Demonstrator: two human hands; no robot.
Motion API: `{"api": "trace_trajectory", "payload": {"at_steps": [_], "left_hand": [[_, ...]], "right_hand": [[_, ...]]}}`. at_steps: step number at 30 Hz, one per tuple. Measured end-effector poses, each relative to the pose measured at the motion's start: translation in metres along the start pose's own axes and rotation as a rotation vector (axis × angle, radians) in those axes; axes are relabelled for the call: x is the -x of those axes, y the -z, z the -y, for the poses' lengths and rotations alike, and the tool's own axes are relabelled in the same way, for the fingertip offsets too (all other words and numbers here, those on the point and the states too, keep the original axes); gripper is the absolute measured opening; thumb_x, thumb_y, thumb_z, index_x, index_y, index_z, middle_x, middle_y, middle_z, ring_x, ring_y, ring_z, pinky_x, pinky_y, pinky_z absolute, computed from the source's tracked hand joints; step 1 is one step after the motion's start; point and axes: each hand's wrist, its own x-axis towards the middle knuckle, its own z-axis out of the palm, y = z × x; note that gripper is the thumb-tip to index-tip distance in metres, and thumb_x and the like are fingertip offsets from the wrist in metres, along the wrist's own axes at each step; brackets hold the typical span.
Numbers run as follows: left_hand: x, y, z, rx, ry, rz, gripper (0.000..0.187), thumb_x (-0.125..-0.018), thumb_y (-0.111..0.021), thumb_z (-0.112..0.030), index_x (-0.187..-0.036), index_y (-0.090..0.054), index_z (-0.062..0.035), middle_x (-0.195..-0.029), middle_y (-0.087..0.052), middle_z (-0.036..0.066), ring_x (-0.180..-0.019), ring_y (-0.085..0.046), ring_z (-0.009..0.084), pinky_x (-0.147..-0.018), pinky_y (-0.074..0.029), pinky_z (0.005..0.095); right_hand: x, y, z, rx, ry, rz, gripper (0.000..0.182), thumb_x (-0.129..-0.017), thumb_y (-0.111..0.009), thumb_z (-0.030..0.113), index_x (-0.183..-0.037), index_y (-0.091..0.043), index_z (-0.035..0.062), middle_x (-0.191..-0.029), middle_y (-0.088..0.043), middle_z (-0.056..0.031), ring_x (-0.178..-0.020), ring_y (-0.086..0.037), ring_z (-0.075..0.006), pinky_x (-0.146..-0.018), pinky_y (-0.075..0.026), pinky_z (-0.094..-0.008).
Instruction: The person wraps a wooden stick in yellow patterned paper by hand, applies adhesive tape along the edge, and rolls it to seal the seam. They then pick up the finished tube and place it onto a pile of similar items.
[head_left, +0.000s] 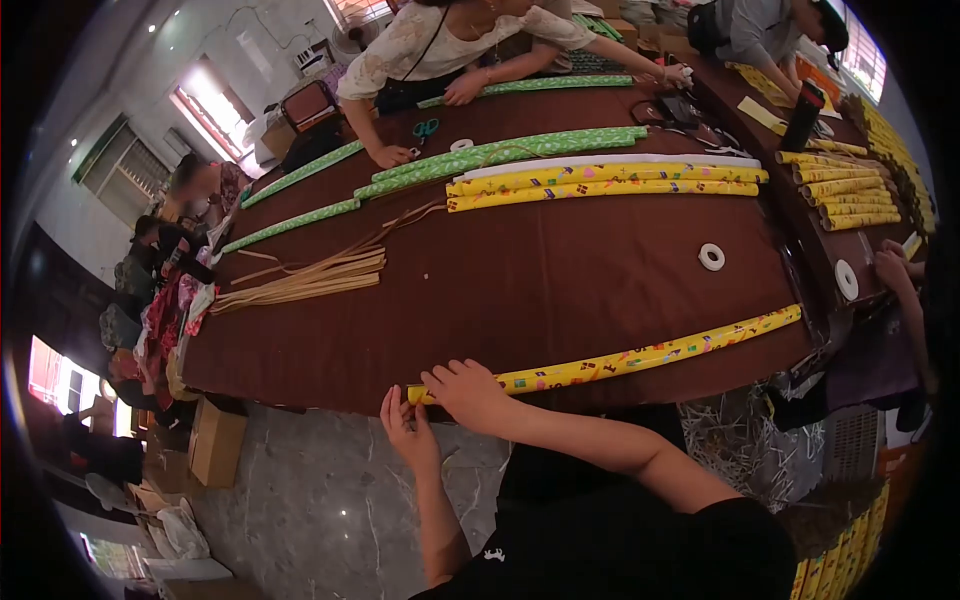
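A long roll of yellow printed wrapping paper (pixel 640 358) lies along the near edge of the brown-covered table. Its left end is between my hands. My left hand (pixel 412 438), with a ring on one finger, is closed about that end, fingers up along it and partly below the table edge. Just to the right, my right hand (pixel 468 396) grips the roll from above, its fingers curled over the paper. What the fingertips do on the far side is hidden. The roll's other end rests near the table's right corner.
Yellow rolls (pixel 610 182), green rolls (pixel 500 155) and tan strips (pixel 310 280) lie farther back. White tape rolls (pixel 711 257) sit on the right. Across the table, a person in a white lace top (pixel 470 45) leans over green rolls near scissors (pixel 427 128).
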Motion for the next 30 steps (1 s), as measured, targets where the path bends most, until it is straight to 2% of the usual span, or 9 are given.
{"api": "trace_trajectory", "payload": {"at_steps": [2, 4, 8, 10, 12, 16, 20, 26, 30], "left_hand": [[-0.004, 0.001, 0.003, 0.087, 0.089, 0.016, 0.046, -0.09, -0.06, 0.008, -0.135, -0.055, -0.003, -0.135, -0.049, 0.01, -0.1, -0.061, 0.0157, -0.086, -0.05, 0.0285], [-0.008, -0.002, 0.014, 0.152, 0.114, 0.017, 0.048, -0.09, -0.061, 0.009, -0.136, -0.053, -0.0027, -0.133, -0.051, 0.01, -0.101, -0.061, 0.0156, -0.087, -0.05, 0.0283], [-0.003, -0.005, -0.006, 0.283, 0.204, -0.048, 0.054, -0.09, -0.061, 0.009, -0.141, -0.045, -0.0014, -0.124, -0.056, 0.01, -0.105, -0.061, 0.0165, -0.092, -0.048, 0.0285], [-0.001, -0.006, -0.01, 0.242, 0.22, -0.031, 0.056, -0.091, -0.06, 0.009, -0.143, -0.041, 0.0001, -0.12, -0.058, 0.011, -0.105, -0.061, 0.0167, -0.093, -0.047, 0.0292], [0.002, -0.006, -0.006, 0.316, 0.195, -0.047, 0.055, -0.091, -0.06, 0.009, -0.141, -0.041, 0.001, -0.121, -0.057, 0.011, -0.103, -0.061, 0.0161, -0.093, -0.047, 0.029], [0.002, -0.008, -0.017, 0.314, 0.282, -0.071, 0.049, -0.092, -0.061, 0.003, -0.138, -0.044, 0.0006, -0.107, -0.063, 0.008, -0.098, -0.061, 0.0137, -0.088, -0.047, 0.0275], [0.0, -0.007, -0.016, 0.226, 0.281, -0.12, 0.046, -0.091, -0.065, -0.001, -0.134, -0.049, -0.0014, -0.097, -0.065, 0.005, -0.089, -0.06, 0.0105, -0.081, -0.046, 0.0256], [-0.002, -0.003, -0.019, 0.313, 0.404, -0.078, 0.047, -0.09, -0.066, 0.001, -0.133, -0.049, -0.0024, -0.087, -0.064, 0.003, -0.082, -0.061, 0.009, -0.075, -0.048, 0.0232], [-0.004, -0.005, -0.017, 0.384, 0.366, -0.084, 0.047, -0.089, -0.065, 0.004, -0.133, -0.049, -0.0026, -0.086, -0.064, 0.002, -0.08, -0.06, 0.008, -0.072, -0.048, 0.0213]], "right_hand": [[-0.003, -0.009, 0.004, 0.011, -0.027, -0.066, 0.036, -0.08, -0.067, 0.019, -0.113, -0.064, 0.0062, -0.094, -0.061, -0.0047, -0.09, -0.059, -0.0211, -0.079, -0.046, -0.0336], [-0.007, -0.007, 0.005, -0.032, -0.072, 0.073, 0.029, -0.079, -0.066, 0.018, -0.106, -0.066, 0.0076, -0.092, -0.061, -0.0046, -0.09, -0.059, -0.021, -0.077, -0.046, -0.0338], [-0.007, -0.007, 0.006, 0.002, -0.061, 0.113, 0.024, -0.079, -0.066, 0.019, -0.101, -0.067, 0.0084, -0.091, -0.061, -0.0038, -0.088, -0.058, -0.0211, -0.076, -0.046, -0.0341], [-0.004, -0.009, 0.005, -0.075, -0.071, -0.032, 0.024, -0.079, -0.066, 0.02, -0.1, -0.067, 0.0086, -0.089, -0.061, -0.0035, -0.087, -0.058, -0.0211, -0.075, -0.046, -0.0344], [-0.006, -0.009, 0.005, -0.1, -0.107, 0.02, 0.022, -0.08, -0.066, 0.02, -0.098, -0.068, 0.0083, -0.089, -0.061, -0.0036, -0.087, -0.058, -0.0212, -0.075, -0.047, -0.0344], [-0.02, -0.01, 0.003, -0.263, -0.283, 0.181, 0.017, -0.08, -0.065, 0.019, -0.092, -0.069, 0.008, -0.089, -0.06, -0.0043, -0.088, -0.058, -0.0215, -0.075, -0.047, -0.0343], [-0.019, -0.009, 0.007, -0.192, -0.2, 0.203, 0.015, -0.079, -0.065, 0.018, -0.088, -0.07, 0.0078, -0.09, -0.06, -0.0054, -0.088, -0.059, -0.0218, -0.075, -0.048, -0.0347], [-0.004, -0.009, 0.031, 0.009, -0.13, -0.036, 0.015, -0.075, -0.065, 0.015, -0.085, -0.067, 0.0044, -0.088, -0.057, -0.0067, -0.086, -0.06, -0.0219, -0.074, -0.049, -0.0352], [0.003, -0.014, 0.035, 0.063, -0.098, -0.137, 0.019, -0.071, -0.064, 0.013, -0.086, -0.066, 0.0013, -0.09, -0.057, -0.0091, -0.085, -0.06, -0.0228, -0.077, -0.049, -0.0357]]}}
